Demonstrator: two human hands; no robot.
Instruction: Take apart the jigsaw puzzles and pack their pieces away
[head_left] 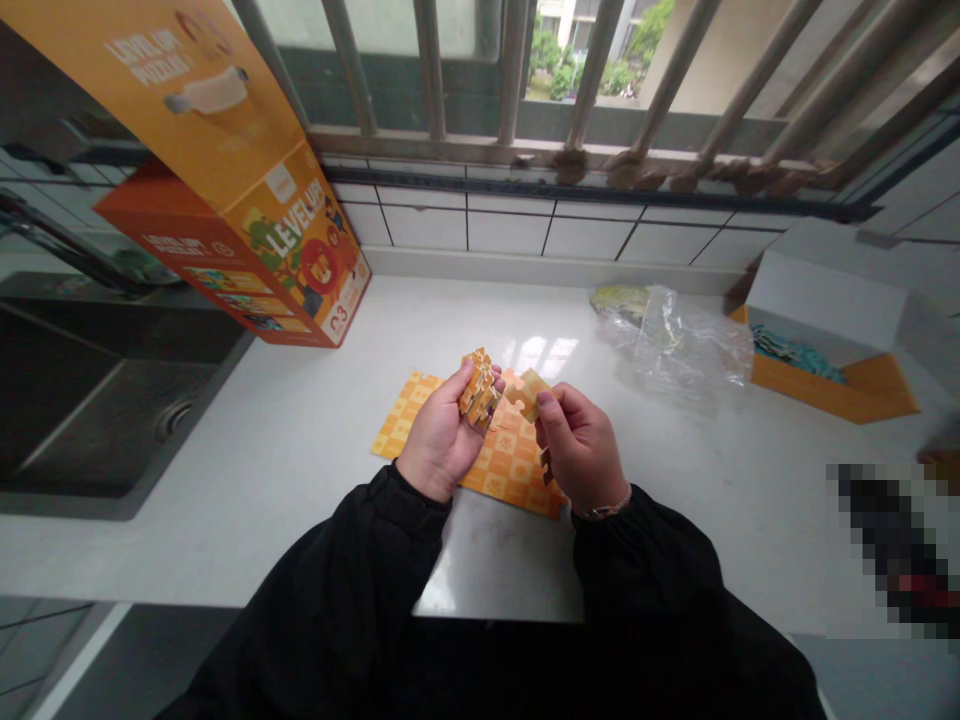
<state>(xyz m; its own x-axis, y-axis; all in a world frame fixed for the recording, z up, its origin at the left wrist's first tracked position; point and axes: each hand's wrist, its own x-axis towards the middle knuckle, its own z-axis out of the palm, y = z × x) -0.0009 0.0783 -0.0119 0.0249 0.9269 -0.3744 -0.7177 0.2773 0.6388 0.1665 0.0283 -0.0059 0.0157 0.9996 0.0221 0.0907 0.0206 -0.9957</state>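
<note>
Hands meet above the orange checkered puzzle sheet (501, 462), partly hiding it. Left hand (439, 435) clasps a stack of orange cardboard puzzle pieces (480, 389), their count unclear. Right hand (579, 447) pinches one tan puzzle piece (528, 391).

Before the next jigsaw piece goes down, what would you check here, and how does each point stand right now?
1. Single puzzle piece pinched in right hand: ok.
2. Stack of pieces gripped in left hand: ok.
3. Checkered puzzle sheet lying flat on the counter: ok.
4. Piece's printed side facing up: cannot tell.
5. Plastic bag lying apart from the sheet: ok.
</note>
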